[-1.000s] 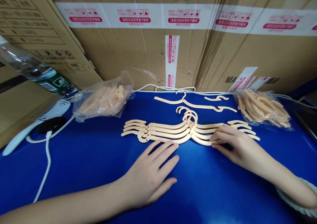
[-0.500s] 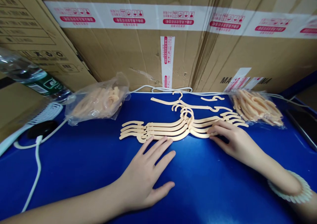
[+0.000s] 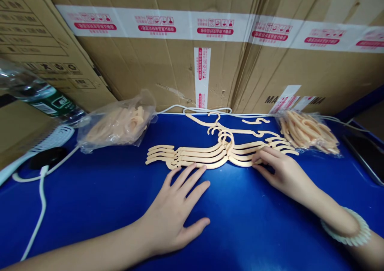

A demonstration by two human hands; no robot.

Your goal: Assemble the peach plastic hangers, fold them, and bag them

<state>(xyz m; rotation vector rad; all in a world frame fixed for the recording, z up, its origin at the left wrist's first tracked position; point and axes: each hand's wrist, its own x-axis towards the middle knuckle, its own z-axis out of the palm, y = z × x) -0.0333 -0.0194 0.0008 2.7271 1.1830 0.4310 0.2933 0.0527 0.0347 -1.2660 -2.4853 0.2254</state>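
While the right hand [image 3: 283, 173] has thumb and forefinger drawn together at the right arm of the nearest hanger [image 3: 217, 165], the left hand [image 3: 172, 209] lies palm down with fingers spread, its tips at the near edge of the same hanger's left arm. The right grip appears clamped on that arm, although the fingers cover the point of contact.

The row of hangers [image 3: 201, 159] runs leftward from the right grip, bars nearly parallel, hooks overlapping just left of it. Clearance beyond the grip is narrow: the row's right outer ends emerge past the knuckles and stop just beside the right bag [image 3: 309, 131] of hanger parts. Farther beyond lie a single hanger [image 3: 240, 131], near the row's hooks, and a small hooked piece [image 3: 256, 122]. A white cable [image 3: 204, 111] and the cardboard box [image 3: 150, 71] bound the far edge.

Open blue tabletop [image 3: 240, 223] extends between the two hands and on the near side of the right grip. A dark flat device [image 3: 366, 159] lies well to the grip's right. Well to its left, past the left hand, are the left bag [image 3: 117, 123], a slotted utensil [image 3: 54, 139], a black round object [image 3: 49, 158] and a bottle [image 3: 51, 99].
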